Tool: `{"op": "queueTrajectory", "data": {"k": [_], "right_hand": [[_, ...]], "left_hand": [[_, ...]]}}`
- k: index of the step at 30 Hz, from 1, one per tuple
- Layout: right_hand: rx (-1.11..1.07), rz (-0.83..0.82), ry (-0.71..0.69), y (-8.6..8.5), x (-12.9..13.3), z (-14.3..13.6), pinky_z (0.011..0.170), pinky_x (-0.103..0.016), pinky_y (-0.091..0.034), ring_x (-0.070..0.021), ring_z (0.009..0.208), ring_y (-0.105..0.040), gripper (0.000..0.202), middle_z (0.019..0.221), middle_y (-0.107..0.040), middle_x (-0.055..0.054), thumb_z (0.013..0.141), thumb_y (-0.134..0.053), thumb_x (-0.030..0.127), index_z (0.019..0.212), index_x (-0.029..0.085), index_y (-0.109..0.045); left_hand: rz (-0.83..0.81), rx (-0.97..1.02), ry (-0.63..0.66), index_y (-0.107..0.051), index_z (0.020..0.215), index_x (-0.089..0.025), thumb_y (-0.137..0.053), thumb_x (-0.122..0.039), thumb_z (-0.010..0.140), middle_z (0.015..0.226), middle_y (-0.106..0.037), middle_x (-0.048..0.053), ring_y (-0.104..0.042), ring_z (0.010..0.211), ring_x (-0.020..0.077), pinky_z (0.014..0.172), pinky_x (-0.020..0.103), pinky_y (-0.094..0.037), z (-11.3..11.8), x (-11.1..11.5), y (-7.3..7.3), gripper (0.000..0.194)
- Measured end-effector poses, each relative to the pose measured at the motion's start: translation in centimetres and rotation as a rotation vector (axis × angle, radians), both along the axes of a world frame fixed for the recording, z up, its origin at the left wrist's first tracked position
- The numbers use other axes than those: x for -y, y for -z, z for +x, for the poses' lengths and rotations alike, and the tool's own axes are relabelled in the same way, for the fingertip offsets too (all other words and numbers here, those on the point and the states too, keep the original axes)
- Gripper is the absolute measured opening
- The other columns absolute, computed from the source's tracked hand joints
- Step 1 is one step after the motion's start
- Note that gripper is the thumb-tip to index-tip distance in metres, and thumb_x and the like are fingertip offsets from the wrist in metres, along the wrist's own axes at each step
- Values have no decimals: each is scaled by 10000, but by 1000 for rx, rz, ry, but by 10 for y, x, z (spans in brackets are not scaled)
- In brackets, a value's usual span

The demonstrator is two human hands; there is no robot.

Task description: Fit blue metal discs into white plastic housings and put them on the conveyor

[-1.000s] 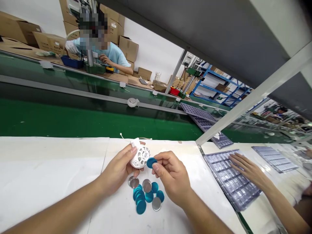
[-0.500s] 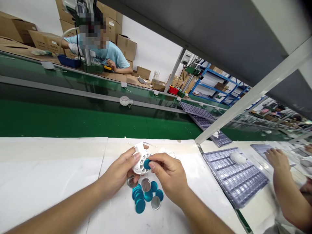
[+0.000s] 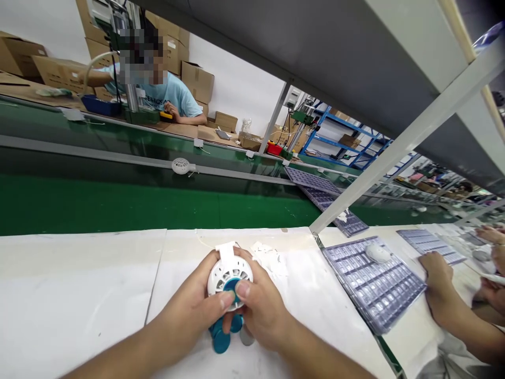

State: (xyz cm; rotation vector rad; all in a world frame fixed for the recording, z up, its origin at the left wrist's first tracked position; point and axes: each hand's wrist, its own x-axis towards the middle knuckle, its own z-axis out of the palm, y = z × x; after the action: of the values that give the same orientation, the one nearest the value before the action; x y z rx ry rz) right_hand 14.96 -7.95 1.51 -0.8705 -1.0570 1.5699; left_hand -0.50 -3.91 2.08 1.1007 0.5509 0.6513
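Between my two hands is a white round fan housing (image 3: 215,275) with slotted vents, its flat white tab pointing away from me. My left hand (image 3: 197,302) grips its left side, thumb on the front. My right hand (image 3: 266,302) wraps the right side, and its thumb presses on a blue disc (image 3: 230,285) at the housing's centre. Just below, several loose blue discs (image 3: 221,342) lie on the white table, partly hidden by my hands. A silver disc (image 3: 246,337) shows beside them.
White scraps (image 3: 270,259) lie behind my right hand. A clear compartment tray (image 3: 374,284) with a white fan part (image 3: 377,252) stands to the right, near a co-worker's arm (image 3: 450,300). Beyond the table runs a green conveyor (image 3: 118,202). A slanted metal post (image 3: 379,168) rises at right.
My right hand has gone from pinching the blue disc at the housing to wrapping the housing's right side. Both thumbs are now at the disc, and the housing faces me more squarely.
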Motion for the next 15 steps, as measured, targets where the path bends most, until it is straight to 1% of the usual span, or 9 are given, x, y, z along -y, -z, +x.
{"op": "queueTrajectory", "data": {"k": [3,6,9,11,12,13,14,15], "right_hand": [[-53,28,66,1,7,-7,460,-241,-493,-149,549,-613,656,811,-648,-17,771,-760,559,1296,245,-522],[-49,38,86,0,9,-12,445,-260,-494,-150,515,-602,658,803,-629,-7,764,-760,584,1287,253,-536],[32,59,10,-7,6,-11,505,-275,-524,-142,528,-628,646,852,-646,-2,834,-679,610,1364,291,-492],[194,80,13,-14,1,-1,591,-296,-563,-164,667,-684,612,989,-676,-35,894,-616,586,1415,306,-459],[301,92,66,-19,-3,9,627,-306,-578,-180,758,-699,591,1083,-676,-57,916,-600,551,1431,304,-449],[438,100,170,-23,-6,24,652,-308,-590,-190,834,-703,566,1156,-670,-68,928,-600,506,1434,300,-451],[592,98,319,-28,-10,42,675,-304,-598,-195,889,-701,541,1198,-667,-69,930,-615,452,1426,295,-465],[742,85,495,-32,-13,65,704,-301,-604,-195,929,-698,526,1219,-668,-66,927,-632,393,1417,285,-474]], "left_hand": [[-55,-7,-57,-516,1232,-240,-770,-591,717,746,-655,23,-579,616,181,548,297,-493,1,8,-6,674],[-84,31,-83,-568,1183,-232,-769,-578,722,706,-650,22,-544,536,151,487,267,-456,2,8,-9,611],[-73,95,-53,-598,1178,-232,-744,-502,778,656,-644,18,-493,464,121,435,233,-398,2,1,-9,504],[-102,94,-72,-617,1172,-228,-739,-456,797,623,-646,16,-473,444,113,436,234,-414,0,-7,-6,455],[-141,83,-111,-629,1161,-228,-733,-428,806,605,-646,12,-468,432,112,442,241,-437,-3,-13,-4,420],[-185,67,-163,-642,1144,-227,-714,-397,824,605,-657,13,-485,435,118,460,251,-476,-5,-21,-1,369],[-242,52,-243,-661,1112,-226,-691,-371,839,620,-677,18,-510,438,130,467,268,-515,-7,-30,2,310],[-277,34,-316,-676,1072,-231,-660,-334,863,704,-723,31,-586,506,150,513,273,-565,-8,-40,6,233]]}}
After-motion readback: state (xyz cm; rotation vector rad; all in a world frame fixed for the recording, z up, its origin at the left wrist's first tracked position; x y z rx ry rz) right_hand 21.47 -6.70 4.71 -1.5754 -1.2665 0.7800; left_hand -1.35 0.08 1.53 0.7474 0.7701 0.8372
